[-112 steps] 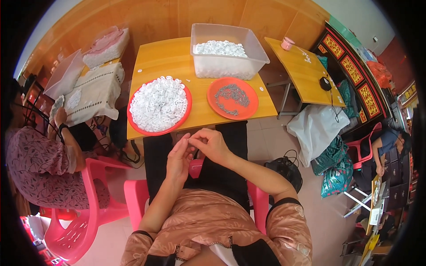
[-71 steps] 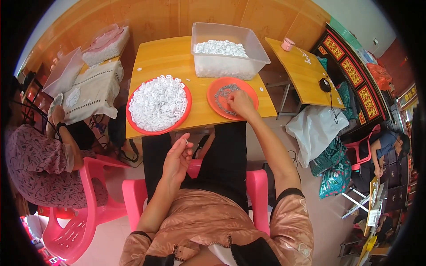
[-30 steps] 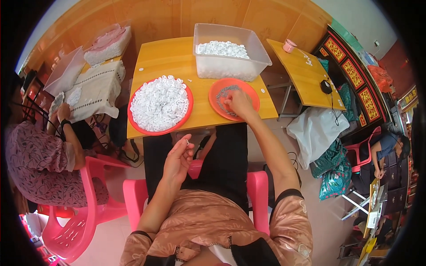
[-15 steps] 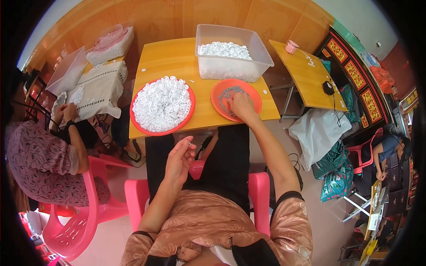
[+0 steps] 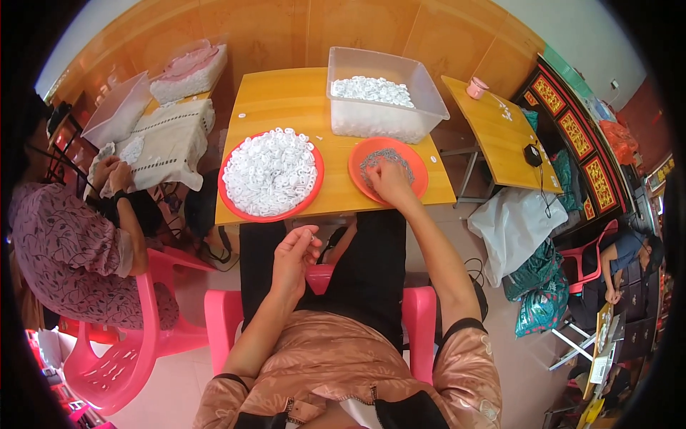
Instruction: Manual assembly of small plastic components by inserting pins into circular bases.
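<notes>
My left hand (image 5: 291, 261) is raised over my lap, just off the table's front edge. Its thumb and fingers are pinched together on a tiny piece, too small to name. My right hand (image 5: 391, 182) reaches into an orange-red plate (image 5: 421, 187) on the right of the table. Its fingers point down, bunched, among small grey metal pieces (image 5: 402, 163); whether they grip one is hidden. Left of that plate, a red round tray (image 5: 319, 182) holds a heap of small white plastic pieces with holes (image 5: 270, 175).
A clear plastic bin (image 5: 382, 121) of white pieces stands behind the plate on the yellow table (image 5: 279, 93). At left, a person in a patterned top (image 5: 64, 250) works at a cloth-covered table (image 5: 171, 143). A side table (image 5: 493, 129) and bags (image 5: 518, 222) are at right.
The whole view has shifted slightly, so the table sits a little lower and further right. My right hand stays in the plate, and my left hand keeps its pinch.
</notes>
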The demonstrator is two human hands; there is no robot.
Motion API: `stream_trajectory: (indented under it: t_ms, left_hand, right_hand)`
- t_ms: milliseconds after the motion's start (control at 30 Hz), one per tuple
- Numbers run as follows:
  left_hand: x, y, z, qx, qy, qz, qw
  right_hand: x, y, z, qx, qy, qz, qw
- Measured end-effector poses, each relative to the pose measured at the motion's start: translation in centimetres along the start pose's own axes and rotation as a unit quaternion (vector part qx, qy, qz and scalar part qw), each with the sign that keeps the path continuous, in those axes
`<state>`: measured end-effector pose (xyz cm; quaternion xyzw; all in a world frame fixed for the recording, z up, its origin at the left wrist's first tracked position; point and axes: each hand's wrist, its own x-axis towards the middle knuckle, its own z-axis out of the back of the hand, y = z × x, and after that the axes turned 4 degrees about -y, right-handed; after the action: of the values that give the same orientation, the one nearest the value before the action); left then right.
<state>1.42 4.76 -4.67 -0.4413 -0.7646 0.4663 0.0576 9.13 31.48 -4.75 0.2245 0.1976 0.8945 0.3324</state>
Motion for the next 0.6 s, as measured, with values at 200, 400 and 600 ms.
stream_trajectory:
  t_ms: [200, 400, 600]
  left_hand:
    - [-0.8, -0.9, -0.5, 0.125, -0.012, -0.139, 0.982]
    - [-0.8, -1.3, -0.7, 0.148, 0.001, -0.229, 0.962]
    - [-0.7, -1.4, -0.2, 0.124, -0.005, -0.284, 0.951]
  right_hand:
    - [-6.2, 8.9, 1.8, 0.373, 0.275, -0.055, 0.884]
    - [-7.7, 10.6, -0.1, 0.477, 0.338, -0.080, 0.807]
    - [-9.0, 13.1, 0.8, 0.542, 0.306, -0.142, 0.769]
